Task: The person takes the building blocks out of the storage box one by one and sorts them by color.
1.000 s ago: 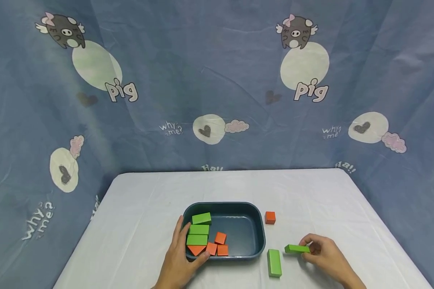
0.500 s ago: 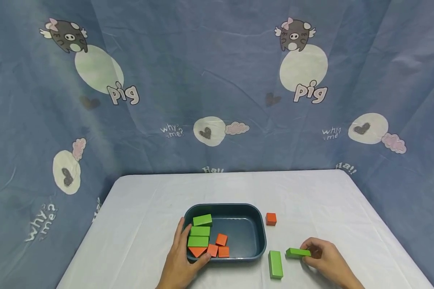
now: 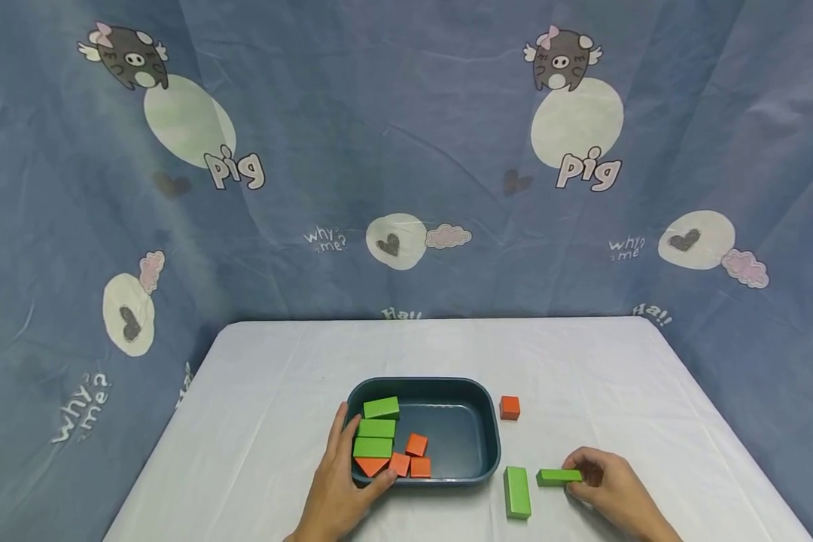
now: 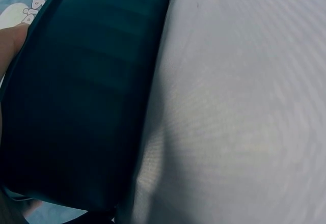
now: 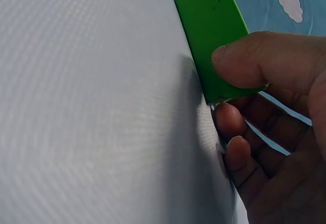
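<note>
My left hand (image 3: 341, 473) holds the left front corner of a dark blue plastic tray (image 3: 476, 482), thumb at the front rim and fingers along the left side. Inside the tray lie several green rectangular blocks (image 3: 376, 428) and several orange pieces, among them an orange triangular block (image 3: 372, 465) and small orange cubes (image 3: 416, 444). To the right of the tray, my right hand (image 3: 613, 485) pinches the right end of a green block (image 3: 557, 477) between thumb and fingers. In the right wrist view this green block (image 5: 211, 35) stands on its narrow edge on the cloth.
Another green block (image 3: 517, 493) lies between the tray and my right hand. An orange cube (image 3: 510, 408) sits beside the tray's right side. A white cloth (image 3: 298, 361) covers the table, and a blue patterned curtain (image 3: 312, 150) hangs behind and at the sides.
The pinched green block has turned slightly, from slanting to nearly parallel with the table's front. My left hand keeps its hold on the tray, and the head view has shifted a little.
</note>
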`<state>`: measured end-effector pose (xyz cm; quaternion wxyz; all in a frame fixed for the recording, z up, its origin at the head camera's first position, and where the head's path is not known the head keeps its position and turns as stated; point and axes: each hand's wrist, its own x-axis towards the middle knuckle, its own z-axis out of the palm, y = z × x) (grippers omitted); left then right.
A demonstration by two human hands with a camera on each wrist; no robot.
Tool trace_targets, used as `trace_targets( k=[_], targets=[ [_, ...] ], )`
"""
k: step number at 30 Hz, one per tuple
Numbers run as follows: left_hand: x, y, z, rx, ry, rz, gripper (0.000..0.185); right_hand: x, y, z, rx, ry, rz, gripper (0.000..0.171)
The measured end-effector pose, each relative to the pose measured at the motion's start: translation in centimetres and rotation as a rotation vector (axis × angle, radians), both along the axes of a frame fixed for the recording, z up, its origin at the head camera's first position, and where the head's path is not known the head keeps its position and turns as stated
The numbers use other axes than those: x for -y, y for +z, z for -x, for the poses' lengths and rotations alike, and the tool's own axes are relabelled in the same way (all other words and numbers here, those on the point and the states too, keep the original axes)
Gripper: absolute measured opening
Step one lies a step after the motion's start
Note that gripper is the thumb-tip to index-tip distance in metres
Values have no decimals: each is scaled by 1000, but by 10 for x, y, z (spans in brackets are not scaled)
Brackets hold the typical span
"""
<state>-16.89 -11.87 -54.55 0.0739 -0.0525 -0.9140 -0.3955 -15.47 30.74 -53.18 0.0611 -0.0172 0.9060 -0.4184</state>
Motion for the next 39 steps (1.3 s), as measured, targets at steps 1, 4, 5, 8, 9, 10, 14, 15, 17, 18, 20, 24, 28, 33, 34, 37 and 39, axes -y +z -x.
trace_targets(
  k=[1, 4, 5, 8, 9, 10, 14, 15, 17, 18, 20, 24, 28, 33, 34, 37, 39],
  targets=[
    [-1, 0, 0, 0, -3, -1, 101, -1, 0, -1, 1, -2, 2, 24],
    [-2, 2, 0, 4, -6, -2, 101, -2, 0, -2, -6, 1, 14, 27],
    [-2, 3, 0, 5, -5, -3, 102, -2, 0, -2, -11, 5, 20, 29],
    [-3, 4, -1, 12, 1, -2, 103, -4, -1, -1, -23, 17, 44, 34],
    [-3, 4, -1, 14, 3, -2, 103, -4, -1, -1, -26, 18, 51, 36],
    [-2, 4, -2, 14, 5, -1, 103, -4, -1, 0, -26, 16, 60, 37],
    [-1, 3, -1, 14, 5, 0, 103, -4, -1, 2, 0, -17, 128, 43],
    [-1, 3, -1, 15, 5, -3, 103, -5, 0, 2, 7, -29, 149, 44],
    [-1, 3, -1, 17, 4, -6, 103, -5, 0, 2, 14, -52, 188, 46],
    [-1, 2, -1, 19, 5, -6, 103, -6, 1, 2, 11, -57, 200, 47],
    [-1, 2, -1, 21, 5, -6, 103, -6, 2, 2, 7, -77, 221, 47],
    [-1, 2, 0, 21, 1, -2, 104, -7, 5, 2, -11, -88, 227, 46],
    [-1, 3, 0, 11, -5, -6, 103, -6, 13, 5, -43, -82, 216, 45],
    [0, 4, 0, 5, -3, -17, 103, 0, 28, 17, -107, -40, 186, 47],
    [0, 4, -1, 7, -3, -18, 103, 2, 31, 20, -118, -29, 179, 47],
    [0, 4, -1, 14, -5, -19, 103, 7, 38, 27, -150, 4, 166, 47],
    [-1, 4, -2, 14, -6, -21, 103, 10, 42, 32, -172, 24, 166, 47]
  ],
)
